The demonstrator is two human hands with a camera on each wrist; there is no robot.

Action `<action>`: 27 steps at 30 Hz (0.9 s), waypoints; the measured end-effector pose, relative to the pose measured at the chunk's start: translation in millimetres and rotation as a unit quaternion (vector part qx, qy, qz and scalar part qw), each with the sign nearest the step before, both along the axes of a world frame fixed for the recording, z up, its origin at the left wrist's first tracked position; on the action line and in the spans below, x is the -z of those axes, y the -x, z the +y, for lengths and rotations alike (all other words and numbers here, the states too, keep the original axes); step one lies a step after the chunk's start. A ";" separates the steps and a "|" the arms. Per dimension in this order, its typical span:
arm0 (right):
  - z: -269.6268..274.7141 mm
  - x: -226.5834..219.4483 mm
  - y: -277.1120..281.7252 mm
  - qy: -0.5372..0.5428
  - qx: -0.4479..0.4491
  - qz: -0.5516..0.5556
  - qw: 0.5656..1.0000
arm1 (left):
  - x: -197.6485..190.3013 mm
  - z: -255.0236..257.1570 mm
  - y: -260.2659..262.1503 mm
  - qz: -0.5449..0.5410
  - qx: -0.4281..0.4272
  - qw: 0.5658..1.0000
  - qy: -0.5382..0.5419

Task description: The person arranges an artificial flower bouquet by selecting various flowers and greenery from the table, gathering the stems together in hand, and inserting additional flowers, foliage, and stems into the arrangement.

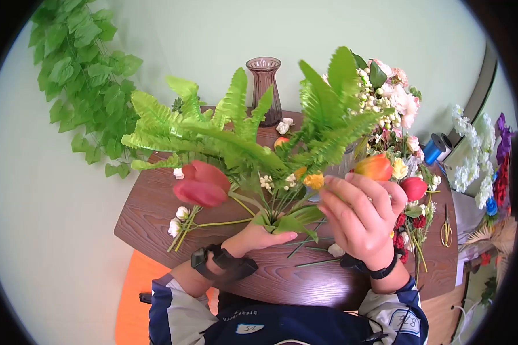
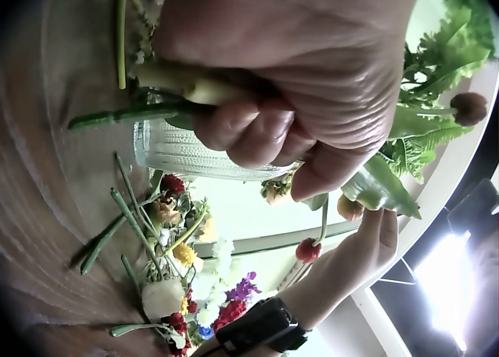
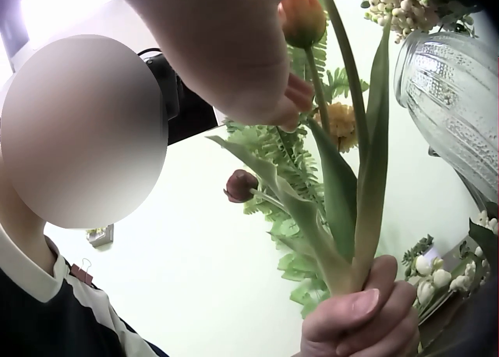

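Note:
My left hand [image 1: 256, 237] grips a bundle of stems low down, fingers wrapped round them in the left wrist view. Out of it rise green fern fronds [image 1: 236, 146], broad tulip leaves [image 3: 373, 177], a red tulip [image 1: 201, 184] leaning left, an orange tulip [image 1: 374, 167], another red tulip [image 1: 414, 188] at the right and a yellow flower [image 1: 313, 181]. My right hand [image 1: 360, 215] is raised at the bouquet's right side with bent fingers. Its fingertips are right by the orange tulip's stem and a leaf tip; I cannot tell whether they pinch either.
A purple glass vase [image 1: 265, 86] stands at the table's back, and a ribbed clear glass vase [image 3: 456, 99] behind the bouquet. White roses [image 1: 178, 221] and cut stems [image 1: 316, 263] lie on the table [image 1: 149, 215]. Gold-handled scissors [image 1: 446, 233] and ribbon spools [image 1: 434, 148] are at the right.

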State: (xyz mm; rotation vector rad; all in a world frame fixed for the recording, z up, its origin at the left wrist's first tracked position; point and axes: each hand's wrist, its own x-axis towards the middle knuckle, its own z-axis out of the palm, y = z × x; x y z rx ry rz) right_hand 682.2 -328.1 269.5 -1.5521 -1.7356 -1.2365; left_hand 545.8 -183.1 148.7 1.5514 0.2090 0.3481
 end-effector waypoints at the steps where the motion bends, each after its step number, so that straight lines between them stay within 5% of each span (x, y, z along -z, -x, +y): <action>1: 1.3 4.0 3.3 0.001 0.035 0.020 0.999 | -0.5 1.0 -0.1 0.021 0.017 0.999 -0.017; 5: 4.6 5.8 1.6 0.082 0.067 0.078 0.991 | 5.5 -3.7 -4.3 -0.007 0.019 0.999 -0.028; 9: 12.1 8.8 -8.3 0.052 0.017 0.139 0.989 | 0.3 -5.6 -6.8 -0.032 -0.007 0.999 0.014; 14: 10.0 7.5 -8.6 0.067 0.045 0.129 0.988 | 0.9 -5.2 -7.3 -0.008 -0.010 1.000 0.002; 17: 10.4 6.7 -9.0 0.051 0.032 0.114 0.992 | 11.9 -0.5 -7.0 0.020 -0.025 0.995 -0.095; 20: 9.2 8.3 -7.5 0.040 0.043 0.108 0.992 | 19.2 1.9 -7.2 0.027 -0.032 0.998 0.037; 22: 8.7 8.9 -8.0 0.038 0.056 0.107 0.992 | 7.6 -1.9 -7.6 0.012 -0.002 0.992 -0.128; 27: 9.8 7.6 -12.0 0.030 0.043 0.099 0.994 | 18.0 -3.7 -6.9 0.020 -0.021 0.999 -0.043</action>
